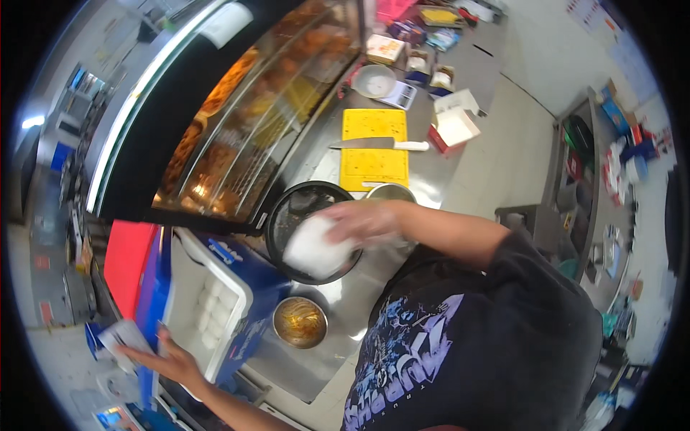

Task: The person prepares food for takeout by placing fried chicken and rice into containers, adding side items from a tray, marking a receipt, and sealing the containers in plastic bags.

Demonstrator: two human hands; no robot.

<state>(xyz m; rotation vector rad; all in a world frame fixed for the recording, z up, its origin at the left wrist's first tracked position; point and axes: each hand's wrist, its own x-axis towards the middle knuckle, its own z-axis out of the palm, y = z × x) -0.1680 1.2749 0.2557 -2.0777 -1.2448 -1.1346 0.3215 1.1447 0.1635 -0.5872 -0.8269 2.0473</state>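
1. The lit display case (284,108) — glass-fronted, filled with orange-brown food — stands along the far left of the metal worktop (291,373).
2. The blue cooler (260,287) is open at the person's left, with white rounds (213,312) lined up inside.
3. The round black pan (287,208) sits on the worktop, near the yellow cutting board (374,170), across which a white-handled knife (370,144) lies.
4. The metal bowl (300,323) near the cooler holds something orange-brown.
5. The right hand (366,221) has its grip closed around a white bundle (314,249) above the pan — both blurred.
6. The left hand (172,361), thumb apart, is at a pale flat item (123,336); I cannot tell whether its grip holds it.
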